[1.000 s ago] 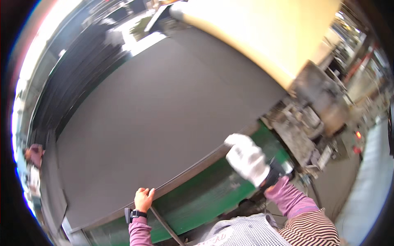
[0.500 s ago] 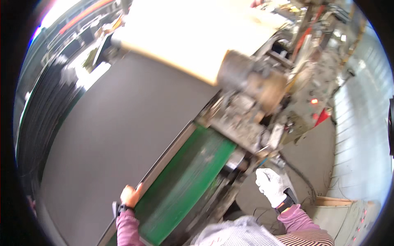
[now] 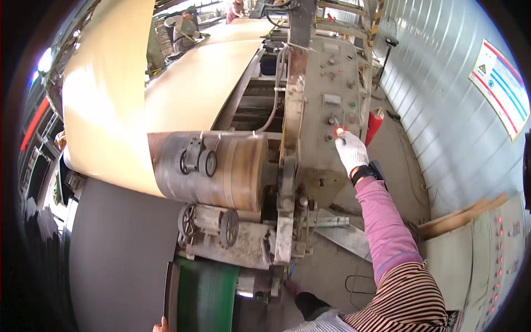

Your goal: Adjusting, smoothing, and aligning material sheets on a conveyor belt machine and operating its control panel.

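Observation:
My right hand (image 3: 350, 150), in a white knit glove, reaches out to a grey control panel (image 3: 323, 83). Its fingers are closed together at a lit red-orange button (image 3: 339, 131), partly covering it. Other knobs and buttons sit around that one. At the lower edge my bare left hand (image 3: 161, 325) shows only in small part, its fingers closed at the edge of a wide dark grey sheet (image 3: 127, 249). A green belt (image 3: 204, 296) runs just to the right of that edge.
A large roller (image 3: 215, 171) with handwheels stands ahead, a tan sheet (image 3: 110, 99) passing beside it. Further handwheels (image 3: 228, 227) sit below. Two people (image 3: 184, 30) are at the far end. At right stand a corrugated wall (image 3: 420, 66) and a cabinet with red lights (image 3: 481, 249).
My view has swung up and to the right. My right hand has moved forward from beside the machine to the panel's lit button. My left hand now shows only at the lower edge.

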Demonstrator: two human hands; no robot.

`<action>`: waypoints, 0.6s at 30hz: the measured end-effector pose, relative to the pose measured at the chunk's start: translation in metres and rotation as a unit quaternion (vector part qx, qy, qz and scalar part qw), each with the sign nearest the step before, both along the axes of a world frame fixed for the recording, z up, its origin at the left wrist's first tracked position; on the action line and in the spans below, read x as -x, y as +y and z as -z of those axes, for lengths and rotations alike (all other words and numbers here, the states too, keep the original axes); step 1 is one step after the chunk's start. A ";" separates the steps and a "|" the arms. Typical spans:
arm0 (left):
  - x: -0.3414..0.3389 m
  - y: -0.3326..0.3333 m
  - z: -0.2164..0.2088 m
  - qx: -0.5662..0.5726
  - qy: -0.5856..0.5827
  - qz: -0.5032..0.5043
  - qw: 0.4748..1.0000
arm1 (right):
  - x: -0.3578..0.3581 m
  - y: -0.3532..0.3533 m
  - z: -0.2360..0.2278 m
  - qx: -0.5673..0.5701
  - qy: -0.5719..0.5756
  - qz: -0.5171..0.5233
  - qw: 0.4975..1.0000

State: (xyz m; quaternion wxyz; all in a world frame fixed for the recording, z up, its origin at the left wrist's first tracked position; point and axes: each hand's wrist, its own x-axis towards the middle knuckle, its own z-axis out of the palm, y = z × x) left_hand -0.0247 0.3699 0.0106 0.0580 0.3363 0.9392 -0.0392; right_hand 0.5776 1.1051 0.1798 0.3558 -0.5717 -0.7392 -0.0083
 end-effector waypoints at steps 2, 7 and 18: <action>-0.036 0.083 -0.015 -0.004 -0.044 -0.053 0.998 | -0.025 0.034 -0.010 0.060 -0.036 0.116 0.991; -0.082 0.170 -0.079 -0.055 -0.113 -0.145 0.981 | -0.026 -0.003 -0.018 0.210 0.436 -0.056 0.873; -0.070 0.127 -0.071 -0.034 -0.223 -0.132 0.965 | -0.017 -0.204 0.019 0.507 0.416 0.011 0.755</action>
